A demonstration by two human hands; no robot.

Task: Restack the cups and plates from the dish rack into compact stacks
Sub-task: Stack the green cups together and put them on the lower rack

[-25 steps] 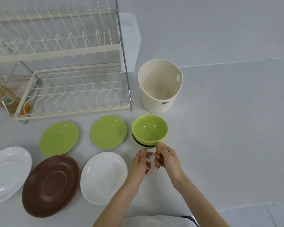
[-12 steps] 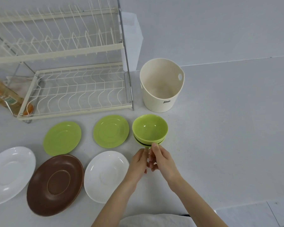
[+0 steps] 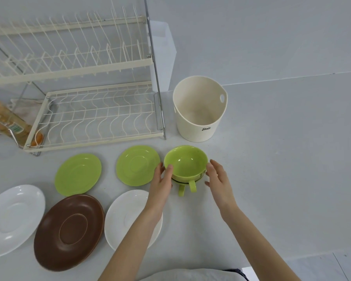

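Note:
Two green cups sit nested on the table, both handles pointing toward me. My left hand rests against the left wall of the top cup, thumb on its side, fingers spread. My right hand is at the right wall, fingers apart and just touching the rim. Two green saucers lie flat to the left of the cups. Nearer to me are a white saucer partly under my left forearm, a brown plate stack and another white saucer. The dish rack holds no dishes.
A cream bucket stands just behind the cups. A clear plastic holder hangs on the rack's right post. An orange-labelled bottle lies at the rack's left end. The table's front edge runs at the lower right.
Both hands have left the cup handles and moved up to either side of the nested cups. The handles, hidden before, now show. The camera has shifted slightly.

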